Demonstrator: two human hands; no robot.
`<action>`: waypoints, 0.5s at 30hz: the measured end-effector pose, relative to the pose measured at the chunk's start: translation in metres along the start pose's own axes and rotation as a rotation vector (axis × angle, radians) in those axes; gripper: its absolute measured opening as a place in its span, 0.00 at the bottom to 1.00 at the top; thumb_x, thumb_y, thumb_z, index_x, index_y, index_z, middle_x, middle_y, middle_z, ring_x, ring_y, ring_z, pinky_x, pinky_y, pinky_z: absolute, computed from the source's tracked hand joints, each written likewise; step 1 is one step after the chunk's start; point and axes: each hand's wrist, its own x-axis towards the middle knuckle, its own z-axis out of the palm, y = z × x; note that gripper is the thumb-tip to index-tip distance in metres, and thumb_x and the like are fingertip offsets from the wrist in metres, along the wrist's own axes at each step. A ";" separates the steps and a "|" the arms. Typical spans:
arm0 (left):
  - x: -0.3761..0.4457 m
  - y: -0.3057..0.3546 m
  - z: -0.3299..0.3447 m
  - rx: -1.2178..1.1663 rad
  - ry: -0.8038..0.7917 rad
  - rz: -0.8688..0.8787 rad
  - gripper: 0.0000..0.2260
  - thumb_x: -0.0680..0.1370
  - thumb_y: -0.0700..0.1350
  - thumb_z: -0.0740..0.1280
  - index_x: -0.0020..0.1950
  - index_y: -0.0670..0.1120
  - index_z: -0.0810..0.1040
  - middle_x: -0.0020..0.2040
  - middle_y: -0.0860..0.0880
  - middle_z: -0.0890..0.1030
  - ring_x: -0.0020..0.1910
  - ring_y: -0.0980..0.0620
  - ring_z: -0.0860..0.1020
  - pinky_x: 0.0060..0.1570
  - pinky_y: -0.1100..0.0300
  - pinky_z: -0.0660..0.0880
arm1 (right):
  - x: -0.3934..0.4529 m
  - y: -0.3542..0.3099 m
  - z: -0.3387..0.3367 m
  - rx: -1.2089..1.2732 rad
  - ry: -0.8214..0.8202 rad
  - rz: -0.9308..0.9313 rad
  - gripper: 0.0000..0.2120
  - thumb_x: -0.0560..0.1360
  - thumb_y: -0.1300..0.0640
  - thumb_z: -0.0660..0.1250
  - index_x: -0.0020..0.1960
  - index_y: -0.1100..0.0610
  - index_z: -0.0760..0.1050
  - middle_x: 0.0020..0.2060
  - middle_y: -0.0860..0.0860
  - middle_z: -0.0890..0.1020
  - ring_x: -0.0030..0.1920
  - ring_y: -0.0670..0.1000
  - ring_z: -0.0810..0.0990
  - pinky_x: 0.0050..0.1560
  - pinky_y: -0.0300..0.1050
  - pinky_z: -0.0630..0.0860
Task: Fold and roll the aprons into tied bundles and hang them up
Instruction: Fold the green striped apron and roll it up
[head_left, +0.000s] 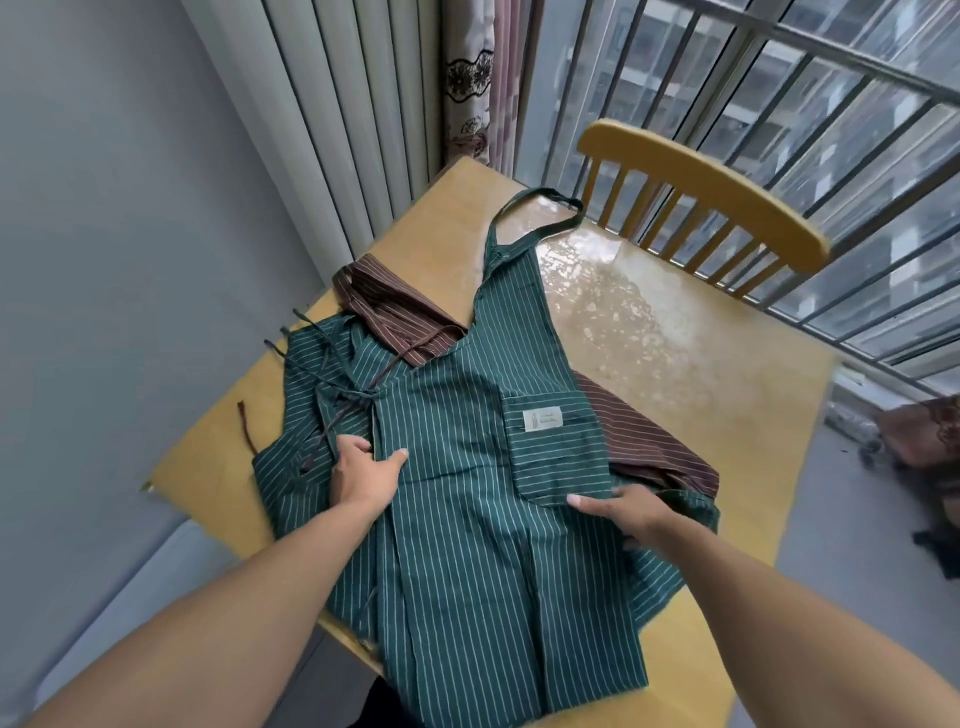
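the green striped apron (467, 519) lies face up on the wooden bench (701, 364), hem hanging over the near edge. left hand (363, 467) rests on its left fold, fingers loosely spread, gripping nothing. right hand (631, 512) pinches the cloth below the pocket (556, 447) (thumb on top). a brown striped apron (395, 317) lies underneath. a chair (717, 208) stands beyond.

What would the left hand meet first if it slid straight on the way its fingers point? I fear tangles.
Probably the tangled ties lying on the green apron, just beyond the left hand.
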 end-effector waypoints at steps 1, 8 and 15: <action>-0.005 -0.010 0.005 -0.005 -0.012 -0.034 0.19 0.79 0.53 0.72 0.60 0.45 0.68 0.42 0.52 0.72 0.36 0.54 0.70 0.37 0.55 0.69 | -0.002 0.008 0.001 -0.025 -0.061 0.025 0.53 0.67 0.36 0.77 0.79 0.63 0.60 0.78 0.60 0.64 0.73 0.62 0.69 0.66 0.58 0.76; -0.054 -0.044 0.021 -0.054 0.022 -0.046 0.16 0.80 0.53 0.71 0.59 0.47 0.68 0.41 0.50 0.73 0.33 0.51 0.72 0.32 0.57 0.67 | -0.021 0.064 0.010 -0.049 -0.223 0.139 0.45 0.61 0.44 0.84 0.70 0.63 0.70 0.70 0.59 0.75 0.70 0.61 0.74 0.68 0.57 0.75; -0.078 -0.085 0.031 0.098 -0.151 -0.055 0.15 0.77 0.58 0.73 0.44 0.47 0.78 0.31 0.50 0.69 0.28 0.50 0.68 0.34 0.58 0.64 | -0.059 0.116 0.041 0.042 -0.133 0.173 0.40 0.63 0.48 0.85 0.67 0.61 0.71 0.66 0.55 0.76 0.67 0.59 0.76 0.52 0.50 0.81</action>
